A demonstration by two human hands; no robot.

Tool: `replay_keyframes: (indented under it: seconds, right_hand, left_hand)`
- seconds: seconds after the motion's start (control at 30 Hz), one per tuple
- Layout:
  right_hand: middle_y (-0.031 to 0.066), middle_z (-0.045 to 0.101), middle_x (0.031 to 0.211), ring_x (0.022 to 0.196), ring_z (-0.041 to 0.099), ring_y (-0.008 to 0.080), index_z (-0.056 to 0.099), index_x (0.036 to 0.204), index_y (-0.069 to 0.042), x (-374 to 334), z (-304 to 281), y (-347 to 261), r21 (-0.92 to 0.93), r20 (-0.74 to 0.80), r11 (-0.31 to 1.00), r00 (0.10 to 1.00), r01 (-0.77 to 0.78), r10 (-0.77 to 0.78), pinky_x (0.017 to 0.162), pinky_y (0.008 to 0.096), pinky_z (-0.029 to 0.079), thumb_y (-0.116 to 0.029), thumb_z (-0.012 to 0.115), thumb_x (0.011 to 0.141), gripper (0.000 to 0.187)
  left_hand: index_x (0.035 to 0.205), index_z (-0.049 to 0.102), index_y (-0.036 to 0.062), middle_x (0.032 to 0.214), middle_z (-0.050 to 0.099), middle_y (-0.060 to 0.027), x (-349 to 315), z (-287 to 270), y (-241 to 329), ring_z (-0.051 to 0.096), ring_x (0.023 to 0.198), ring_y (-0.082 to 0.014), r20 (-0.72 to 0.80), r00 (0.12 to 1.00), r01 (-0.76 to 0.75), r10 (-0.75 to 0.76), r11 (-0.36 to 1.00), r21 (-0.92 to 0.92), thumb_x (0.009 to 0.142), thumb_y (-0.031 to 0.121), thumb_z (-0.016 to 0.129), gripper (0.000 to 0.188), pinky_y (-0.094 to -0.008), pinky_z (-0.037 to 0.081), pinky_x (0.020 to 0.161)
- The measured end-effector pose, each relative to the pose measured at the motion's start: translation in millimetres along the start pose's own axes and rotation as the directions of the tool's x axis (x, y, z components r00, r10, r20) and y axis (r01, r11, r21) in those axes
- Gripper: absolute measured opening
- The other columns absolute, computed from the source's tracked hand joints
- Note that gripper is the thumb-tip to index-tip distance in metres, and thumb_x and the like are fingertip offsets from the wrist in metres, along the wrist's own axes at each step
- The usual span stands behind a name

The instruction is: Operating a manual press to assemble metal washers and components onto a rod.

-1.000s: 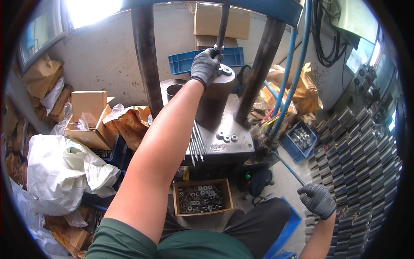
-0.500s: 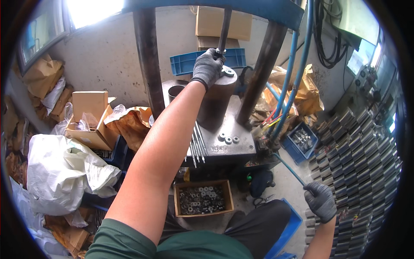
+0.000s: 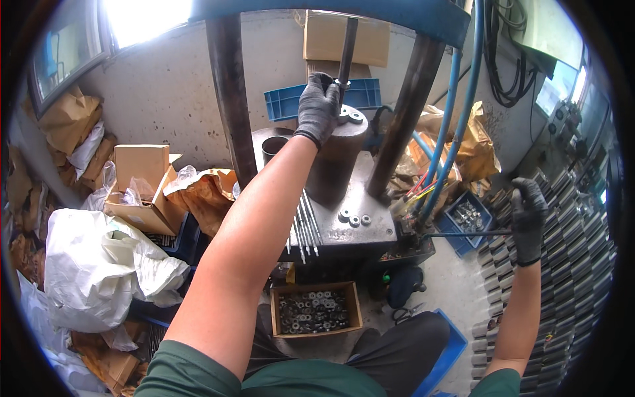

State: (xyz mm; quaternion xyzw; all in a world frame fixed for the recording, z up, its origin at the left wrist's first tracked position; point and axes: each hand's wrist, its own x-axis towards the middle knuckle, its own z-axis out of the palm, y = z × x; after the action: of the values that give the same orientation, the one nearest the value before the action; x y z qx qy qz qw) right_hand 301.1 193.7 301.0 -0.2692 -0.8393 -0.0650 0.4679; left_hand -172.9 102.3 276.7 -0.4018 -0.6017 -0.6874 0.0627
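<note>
My left hand (image 3: 319,109), in a grey glove, reaches up to a dark upright metal rod (image 3: 347,53) under the press frame (image 3: 331,6). Its curled fingers close against the rod beside a small shiny collar (image 3: 342,84); part of the grip is hidden. Below stands a thick metal cylinder (image 3: 331,165) with two ring washers (image 3: 355,116) on top. My right hand (image 3: 529,221), also gloved, is raised at the end of a thin lever (image 3: 469,233). Its fingers stretch upward, apart from the lever, which meets the palm side.
Several thin rods (image 3: 305,225) and three small rings (image 3: 355,220) lie on the press bed. A box of metal rings (image 3: 357,304) stands below it. Dark metal parts (image 3: 562,264) are stacked at right. Left are a white sack (image 3: 99,264) and an open carton (image 3: 142,162).
My right hand has risen, and the lever has swung up to nearly level; its fingers have loosened from it. My left hand has shifted slightly to the left side of the rod.
</note>
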Motion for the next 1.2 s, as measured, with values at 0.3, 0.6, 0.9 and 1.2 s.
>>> replay_keyframes:
  seconds: [0.3, 0.6, 0.9, 1.2]
  right_hand:
    - [0.0186, 0.072, 0.089, 0.079, 0.072, 0.034, 0.075, 0.098, -0.005, -139.4, -74.2, -75.1, -0.109, 0.828, 0.94, 0.494, -0.323, 0.266, 0.075, 0.0401, 0.058, -0.011, 0.069, 0.082, 0.018]
    - [0.0178, 0.074, 0.089, 0.082, 0.072, 0.0362, 0.077, 0.097, -0.007, -148.8, -70.7, -81.6, -0.163, 0.851, 0.958, 0.458, -0.234, 0.257, 0.077, 0.0444, 0.058, -0.022, 0.068, 0.085, 0.021]
    - [0.0173, 0.073, 0.086, 0.077, 0.071, 0.0354, 0.077, 0.095, -0.006, -141.5, -71.3, -81.0, -0.137, 0.859, 0.977, 0.472, -0.162, 0.199, 0.073, 0.0419, 0.058, -0.012, 0.072, 0.081, 0.017]
    - [0.018, 0.074, 0.097, 0.082, 0.072, 0.0363, 0.077, 0.103, -0.007, -140.9, -73.3, -79.0, -0.123, 0.816, 0.944, 0.511, -0.306, 0.272, 0.077, 0.044, 0.059, -0.022, 0.065, 0.086, 0.026]
  left_hand:
    - [0.123, 0.064, 0.0091, 0.085, 0.067, -0.0048, 11.2, 5.2, -16.0, 0.061, 0.075, -0.0156, 0.207, 0.975, 0.085, -0.075, 0.995, -0.043, 0.108, 0.038, 0.052, 0.035, -0.0343, 0.052, 0.076]
    - [0.122, 0.065, 0.0072, 0.079, 0.061, -0.0017, 9.5, 2.4, -12.7, 0.056, 0.068, -0.0108, 0.265, 0.956, 0.181, -0.128, 0.966, -0.186, 0.107, 0.034, 0.055, 0.032, -0.0296, 0.049, 0.067]
    - [0.118, 0.065, 0.0028, 0.078, 0.06, -0.0011, 7.5, 0.9, -8.0, 0.055, 0.069, -0.0096, 0.257, 0.958, 0.179, -0.125, 0.964, -0.195, 0.107, 0.033, 0.057, 0.033, -0.0278, 0.048, 0.067]
    - [0.114, 0.066, 0.0033, 0.08, 0.06, -0.0007, 9.2, -0.9, -9.6, 0.056, 0.072, -0.0099, 0.284, 0.946, 0.211, -0.154, 0.961, -0.181, 0.106, 0.028, 0.057, 0.028, -0.0274, 0.049, 0.07]
